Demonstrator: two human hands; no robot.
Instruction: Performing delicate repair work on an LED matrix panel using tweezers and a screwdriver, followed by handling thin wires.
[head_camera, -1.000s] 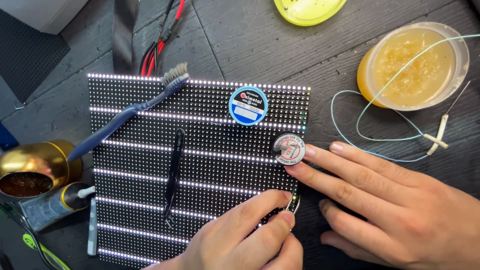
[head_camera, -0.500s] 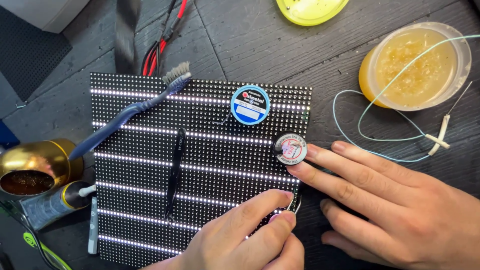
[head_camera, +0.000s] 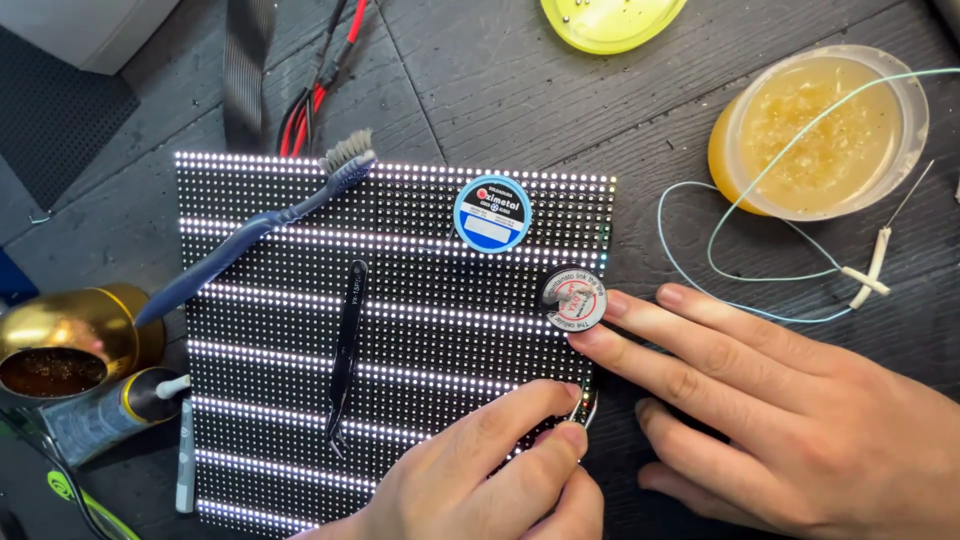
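Panel (head_camera: 300, 330), lit in white rows, is taken as landmark. At its right edge, a small metal tool (head_camera: 588, 408) is pinched between the left hand's (head_camera: 490, 475) fingertips, just above a pixel row. The right hand (head_camera: 790, 420) is laid flat and released, two fingertips touching a small red-and-white reel (head_camera: 573, 298), probably to steady the panel. Tweezers (head_camera: 345, 355) and brush (head_camera: 250, 230) are left lying on the panel; bare table (head_camera: 520, 90) is seen beyond its top edge.

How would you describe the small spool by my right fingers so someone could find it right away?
Start at the black LED panel with glowing white rows. Near its right edge, the small spool lies flat, with the right hand fingertips against it. Unlike the bigger blue-rimmed spool up and to its left, it is clear with a white, red-marked label.
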